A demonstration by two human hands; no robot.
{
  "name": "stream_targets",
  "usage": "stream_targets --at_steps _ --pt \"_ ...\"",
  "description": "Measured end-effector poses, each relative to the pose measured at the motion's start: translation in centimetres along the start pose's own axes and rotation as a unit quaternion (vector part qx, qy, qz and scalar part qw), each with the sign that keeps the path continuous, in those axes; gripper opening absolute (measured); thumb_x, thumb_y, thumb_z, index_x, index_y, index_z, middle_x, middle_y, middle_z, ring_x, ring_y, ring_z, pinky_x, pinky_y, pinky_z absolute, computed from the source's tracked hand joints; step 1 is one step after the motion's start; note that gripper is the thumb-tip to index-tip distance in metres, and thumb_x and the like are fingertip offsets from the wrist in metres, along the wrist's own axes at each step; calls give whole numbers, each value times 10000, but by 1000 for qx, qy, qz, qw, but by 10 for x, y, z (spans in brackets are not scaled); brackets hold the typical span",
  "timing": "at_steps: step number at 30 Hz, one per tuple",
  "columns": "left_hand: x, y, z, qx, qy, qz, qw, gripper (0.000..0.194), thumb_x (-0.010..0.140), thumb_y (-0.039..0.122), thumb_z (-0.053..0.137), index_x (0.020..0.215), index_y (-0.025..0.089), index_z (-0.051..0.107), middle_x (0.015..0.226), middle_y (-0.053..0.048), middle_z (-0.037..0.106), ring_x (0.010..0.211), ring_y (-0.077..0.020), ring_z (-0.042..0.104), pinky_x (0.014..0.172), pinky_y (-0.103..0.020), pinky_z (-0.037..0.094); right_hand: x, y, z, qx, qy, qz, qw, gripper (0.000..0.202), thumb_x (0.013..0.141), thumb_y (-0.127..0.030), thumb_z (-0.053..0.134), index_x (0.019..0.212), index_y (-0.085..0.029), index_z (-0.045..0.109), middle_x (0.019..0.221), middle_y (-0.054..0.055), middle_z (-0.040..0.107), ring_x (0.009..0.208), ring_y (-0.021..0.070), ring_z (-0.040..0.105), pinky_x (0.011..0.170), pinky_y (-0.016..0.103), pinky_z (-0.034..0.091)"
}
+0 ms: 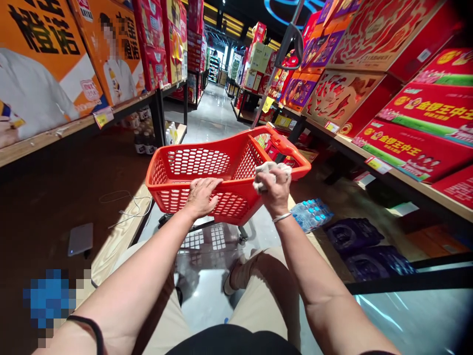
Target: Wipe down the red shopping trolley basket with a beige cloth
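An orange-red shopping cart (236, 197) stands crosswise before me, its basket without goods. My left hand (202, 197) rests on the near rim of the basket, fingers laid over the edge. At the cart's right end, my right hand (275, 190) is closed round a crumpled whitish cloth (263, 178), close to the near rim and beside the handle (291, 150). A bracelet circles my right wrist.
Shelves with orange cartons (107, 54) line the left, and red boxes (417, 148) fill shelves on the right. A pack of water bottles (312, 214) lies low at the right. The tiled aisle (214, 103) runs ahead. A white cable and a flat device lie at the left.
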State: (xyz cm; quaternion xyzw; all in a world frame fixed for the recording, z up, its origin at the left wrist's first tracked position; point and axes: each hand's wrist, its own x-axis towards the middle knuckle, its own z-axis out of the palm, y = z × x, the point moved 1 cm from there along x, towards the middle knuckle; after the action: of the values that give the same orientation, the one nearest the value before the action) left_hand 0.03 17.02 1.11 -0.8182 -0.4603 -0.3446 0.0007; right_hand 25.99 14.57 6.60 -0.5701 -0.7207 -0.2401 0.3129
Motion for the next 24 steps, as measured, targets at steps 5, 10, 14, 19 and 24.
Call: stream_targets --at_steps 5,10,14,19,24 --pt "-3 0 1 -1 7 6 1000 507 838 241 541 1345 238 556 1289 -81 657 1181 -278 566 1068 -464 301 14 -16 -14 -46 -98 -45 993 340 964 -200 490 1187 -315 720 1299 85 560 1107 285 470 1010 446 397" --pt "-3 0 -1 1 11 12 1000 433 895 292 529 1323 233 565 1267 -82 667 1158 -270 575 1056 -455 304 18 -11 -31 -39 -139 -122 982 305 944 -195 526 1154 -284 730 1270 83 589 1040 259 472 959 407 390" --pt "-1 -2 -3 -6 4 12 1000 407 917 346 525 1306 236 574 1246 -86 671 1151 -274 575 1039 -459 312 34 52 -70 -80 -116 -50 989 285 867 -193 602 1099 -271 748 1226 86 607 990 259 485 852 371 403" --pt "9 -14 -1 -13 7 6 1000 418 887 388 557 1278 244 592 1205 -82 677 1115 -279 584 1042 -477 324 54 105 -91 -80 -117 22 990 380 796 -145 604 1132 -261 740 1213 64 634 968 237 521 820 337 418" --pt "26 -37 -2 -12 -3 -12 1000 442 846 401 563 1245 221 616 1222 -98 667 1203 -292 568 1178 -526 244 69 77 -84 -79 -174 31 981 331 770 -158 624 1057 -253 758 1082 59 668 893 211 539 755 306 406"
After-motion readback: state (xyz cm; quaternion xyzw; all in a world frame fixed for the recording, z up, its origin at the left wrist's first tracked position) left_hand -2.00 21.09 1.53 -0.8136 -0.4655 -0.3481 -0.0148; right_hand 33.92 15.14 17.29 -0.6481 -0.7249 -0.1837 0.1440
